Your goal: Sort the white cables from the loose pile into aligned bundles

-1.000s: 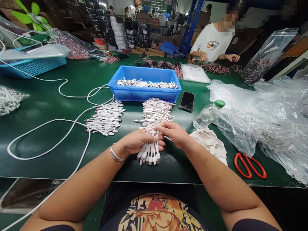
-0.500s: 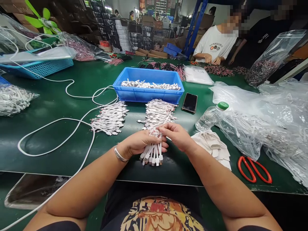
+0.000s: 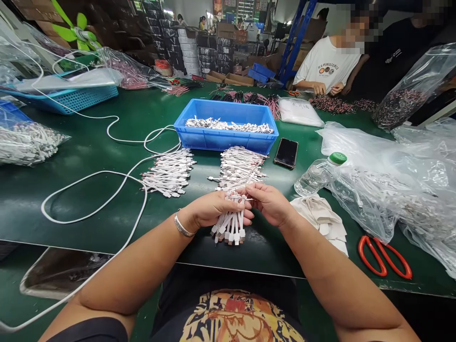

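A bunch of short white USB cables (image 3: 231,225) hangs from my left hand (image 3: 218,207), whose thumb and fingers are wrapped round it, connectors pointing towards me. At the bunch's upper right, my right hand (image 3: 269,202) is closed in a pinch at the cable ends; a thin white strand shows by its fingertips, but exactly what it grips is too small to make out. Just beyond my hands lies a pile of similar white cables (image 3: 238,166). A second cable pile (image 3: 169,172) lies to the left. Behind them stands a blue bin (image 3: 228,137) with more white cables inside.
At right are a phone (image 3: 286,153), a clear bottle (image 3: 317,175) with a green cap, a cloth (image 3: 322,218), red-handled scissors (image 3: 384,256) and plastic bags of cables (image 3: 392,194). A long white cord (image 3: 85,175) loops across the left. Two people stand across the table.
The whole view has shifted slightly, so things appear further right. My left hand still holds the bunch; my right fingers have moved a little at its upper end.
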Action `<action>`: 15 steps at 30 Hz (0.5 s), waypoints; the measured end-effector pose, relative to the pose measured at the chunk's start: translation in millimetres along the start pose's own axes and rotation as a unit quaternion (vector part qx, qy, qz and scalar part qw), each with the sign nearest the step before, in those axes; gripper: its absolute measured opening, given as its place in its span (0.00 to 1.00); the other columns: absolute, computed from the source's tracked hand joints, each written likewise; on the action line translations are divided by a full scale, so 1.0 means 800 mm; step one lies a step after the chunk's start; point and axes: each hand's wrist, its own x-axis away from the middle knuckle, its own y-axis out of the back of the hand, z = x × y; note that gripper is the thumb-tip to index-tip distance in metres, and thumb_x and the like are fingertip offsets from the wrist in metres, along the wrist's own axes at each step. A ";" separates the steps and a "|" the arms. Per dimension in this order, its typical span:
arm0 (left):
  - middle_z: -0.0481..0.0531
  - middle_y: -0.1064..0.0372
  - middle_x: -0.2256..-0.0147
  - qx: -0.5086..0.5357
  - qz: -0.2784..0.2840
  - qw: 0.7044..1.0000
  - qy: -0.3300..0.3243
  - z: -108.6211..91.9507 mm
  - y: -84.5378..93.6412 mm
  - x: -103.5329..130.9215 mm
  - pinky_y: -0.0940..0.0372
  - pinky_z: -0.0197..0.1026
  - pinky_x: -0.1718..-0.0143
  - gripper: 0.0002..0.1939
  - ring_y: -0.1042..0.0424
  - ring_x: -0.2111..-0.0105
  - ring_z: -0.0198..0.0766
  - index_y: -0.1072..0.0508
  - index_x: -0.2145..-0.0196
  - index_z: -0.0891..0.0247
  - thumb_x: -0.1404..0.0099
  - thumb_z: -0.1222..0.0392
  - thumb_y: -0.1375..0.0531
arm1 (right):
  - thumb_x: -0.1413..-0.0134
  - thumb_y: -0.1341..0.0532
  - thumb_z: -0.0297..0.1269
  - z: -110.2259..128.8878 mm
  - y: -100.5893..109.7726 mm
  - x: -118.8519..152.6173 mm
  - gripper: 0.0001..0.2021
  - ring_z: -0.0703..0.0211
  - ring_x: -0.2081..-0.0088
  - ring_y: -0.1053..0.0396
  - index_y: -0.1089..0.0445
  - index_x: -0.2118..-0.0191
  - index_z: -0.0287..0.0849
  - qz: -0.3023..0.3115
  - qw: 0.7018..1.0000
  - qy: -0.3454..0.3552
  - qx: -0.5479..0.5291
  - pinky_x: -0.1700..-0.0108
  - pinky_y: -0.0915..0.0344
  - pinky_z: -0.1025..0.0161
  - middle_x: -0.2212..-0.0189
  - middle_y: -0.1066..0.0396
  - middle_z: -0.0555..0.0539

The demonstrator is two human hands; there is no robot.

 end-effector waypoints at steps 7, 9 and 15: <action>0.63 0.24 0.64 0.005 0.011 1.000 -0.026 -0.001 0.002 0.005 0.30 0.45 0.61 0.14 0.24 0.65 0.46 0.27 0.59 0.71 0.44 0.65 0.37 | 0.54 0.35 0.45 -0.004 0.006 -0.002 0.15 0.63 0.73 0.34 0.29 0.66 0.36 -0.018 1.000 0.011 0.005 0.68 0.39 0.64 0.75 0.30 0.47; 0.63 0.24 0.64 0.004 0.002 1.000 -0.031 -0.002 0.001 0.006 0.31 0.45 0.61 0.14 0.24 0.64 0.46 0.27 0.59 0.71 0.44 0.65 0.37 | 0.54 0.36 0.46 -0.006 0.009 -0.004 0.16 0.63 0.73 0.34 0.28 0.67 0.37 -0.020 1.000 0.013 0.008 0.68 0.39 0.64 0.76 0.30 0.48; 0.64 0.25 0.64 -0.003 -0.017 0.999 -0.047 -0.006 0.003 0.007 0.32 0.47 0.58 0.13 0.25 0.63 0.47 0.27 0.60 0.72 0.45 0.65 0.37 | 0.55 0.35 0.46 0.007 0.014 0.001 0.14 0.62 0.66 0.33 0.28 0.69 0.38 -0.067 0.995 0.053 0.040 0.64 0.38 0.65 0.69 0.29 0.46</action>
